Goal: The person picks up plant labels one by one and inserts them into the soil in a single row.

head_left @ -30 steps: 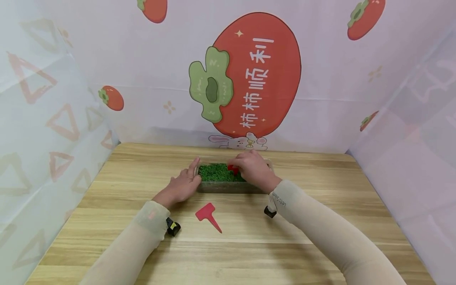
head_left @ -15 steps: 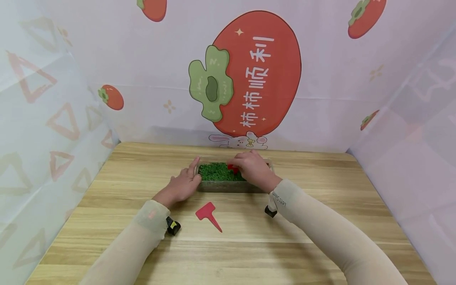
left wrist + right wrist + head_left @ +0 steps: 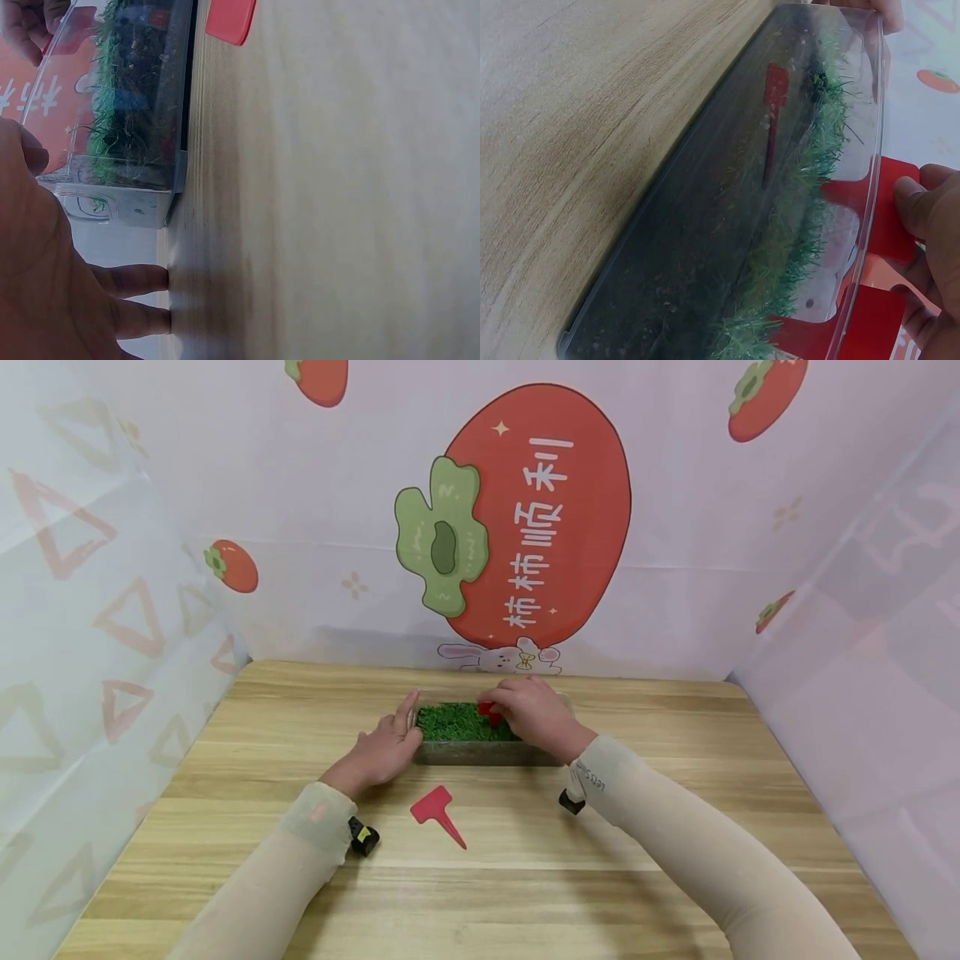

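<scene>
A long clear planter box [image 3: 465,754] of green grass [image 3: 450,723] over dark soil stands at the table's far side. My right hand [image 3: 538,717] pinches the head of a red T-shaped plant label [image 3: 892,208], whose stem reaches down into the grass. Beside it, a second red plant label [image 3: 874,324] stands in the grass in the right wrist view. At the box's left end rests my left hand [image 3: 384,748], thumb by the rim; in the left wrist view two straight fingers [image 3: 139,319] reach down to the tabletop.
Another red plant label [image 3: 432,807] lies flat on the wooden table [image 3: 525,902], in front of the box and between my forearms. Behind the table hangs a white cloth backdrop [image 3: 322,527] with fruit prints; more cloth hangs at both sides.
</scene>
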### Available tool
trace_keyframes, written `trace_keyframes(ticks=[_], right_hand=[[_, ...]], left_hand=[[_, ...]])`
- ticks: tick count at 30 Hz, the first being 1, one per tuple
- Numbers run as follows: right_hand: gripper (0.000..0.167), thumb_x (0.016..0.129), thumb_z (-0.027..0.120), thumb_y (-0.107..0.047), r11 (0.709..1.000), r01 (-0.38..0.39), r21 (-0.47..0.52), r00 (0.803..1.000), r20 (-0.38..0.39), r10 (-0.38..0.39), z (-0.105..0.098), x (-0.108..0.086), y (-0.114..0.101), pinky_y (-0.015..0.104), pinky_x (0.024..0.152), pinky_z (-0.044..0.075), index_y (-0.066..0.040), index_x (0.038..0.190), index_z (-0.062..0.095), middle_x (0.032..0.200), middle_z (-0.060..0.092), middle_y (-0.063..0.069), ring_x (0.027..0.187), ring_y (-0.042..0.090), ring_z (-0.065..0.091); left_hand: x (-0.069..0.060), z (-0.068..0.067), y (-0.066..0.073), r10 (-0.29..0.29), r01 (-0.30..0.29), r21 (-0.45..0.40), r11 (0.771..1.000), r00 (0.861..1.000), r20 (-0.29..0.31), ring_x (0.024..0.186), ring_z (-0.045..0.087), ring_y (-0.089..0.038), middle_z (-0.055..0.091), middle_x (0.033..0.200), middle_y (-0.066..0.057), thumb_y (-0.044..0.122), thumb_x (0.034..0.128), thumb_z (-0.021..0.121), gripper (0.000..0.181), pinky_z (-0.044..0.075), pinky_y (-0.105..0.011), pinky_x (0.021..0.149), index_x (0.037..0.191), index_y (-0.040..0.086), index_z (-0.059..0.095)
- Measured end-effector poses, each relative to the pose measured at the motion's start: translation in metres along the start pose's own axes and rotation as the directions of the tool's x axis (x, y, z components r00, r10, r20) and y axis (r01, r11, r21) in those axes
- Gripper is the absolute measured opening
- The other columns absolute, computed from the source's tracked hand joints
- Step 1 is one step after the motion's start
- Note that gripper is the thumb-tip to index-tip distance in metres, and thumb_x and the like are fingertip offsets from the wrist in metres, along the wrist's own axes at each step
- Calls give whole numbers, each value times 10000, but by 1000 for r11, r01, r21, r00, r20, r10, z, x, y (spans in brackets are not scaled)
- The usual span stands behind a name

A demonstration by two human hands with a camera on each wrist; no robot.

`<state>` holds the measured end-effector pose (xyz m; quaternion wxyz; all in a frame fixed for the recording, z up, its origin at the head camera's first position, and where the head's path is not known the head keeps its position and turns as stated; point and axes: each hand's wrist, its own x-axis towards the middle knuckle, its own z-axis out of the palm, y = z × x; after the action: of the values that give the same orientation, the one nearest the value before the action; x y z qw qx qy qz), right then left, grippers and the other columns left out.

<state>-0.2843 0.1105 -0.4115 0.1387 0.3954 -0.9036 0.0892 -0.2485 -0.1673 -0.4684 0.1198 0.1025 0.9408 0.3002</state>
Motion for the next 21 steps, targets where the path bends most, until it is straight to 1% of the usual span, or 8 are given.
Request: trace_keyframes(ticks=[5, 11, 16, 21], right_hand=[[303, 901, 744, -128, 1000, 3, -8, 1000, -11, -3, 0, -1, 2, 383, 900, 555, -200, 1194, 733, 1038, 730, -7, 941, 165, 666], [323, 883, 744, -66, 1000, -7, 21, 998, -63, 8, -1, -2, 6, 343, 876, 572, -187, 1182, 735, 1052, 712, -16, 931, 169, 656], [316, 882, 727, -28, 999, -22, 33, 996, -90, 25, -4, -7, 8, 381, 907, 555, -144, 1175, 739, 1076, 715, 10, 958, 197, 658], [340, 861, 744, -23, 998, -41, 38, 994, -101, 45, -6, -11, 8, 378, 914, 550, -152, 1176, 742, 1093, 712, 10, 975, 200, 646]], left_hand=[[0, 0, 1, -4, 4, 1, 1000, 1000, 2, 1492, 176, -491, 180, 1627, -282, 421, 1043, 210, 657, 8, -785, 1104, 1582, 390, -165], [1, 0, 0, -5, 5, -2, 1000, 1000, -1, 1497, 175, -482, 186, 1627, -277, 420, 1043, 212, 657, 7, -787, 1102, 1583, 392, -160], [2, 1, -1, -4, 4, -4, 1000, 1000, -4, 1496, 175, -483, 187, 1626, -278, 422, 1043, 215, 658, 2, -786, 1102, 1580, 400, -164], [1, 1, -2, -2, 2, 3, 1000, 1000, -5, 1488, 180, -499, 183, 1626, -282, 429, 1041, 207, 656, 7, -793, 1096, 1576, 404, -172]])
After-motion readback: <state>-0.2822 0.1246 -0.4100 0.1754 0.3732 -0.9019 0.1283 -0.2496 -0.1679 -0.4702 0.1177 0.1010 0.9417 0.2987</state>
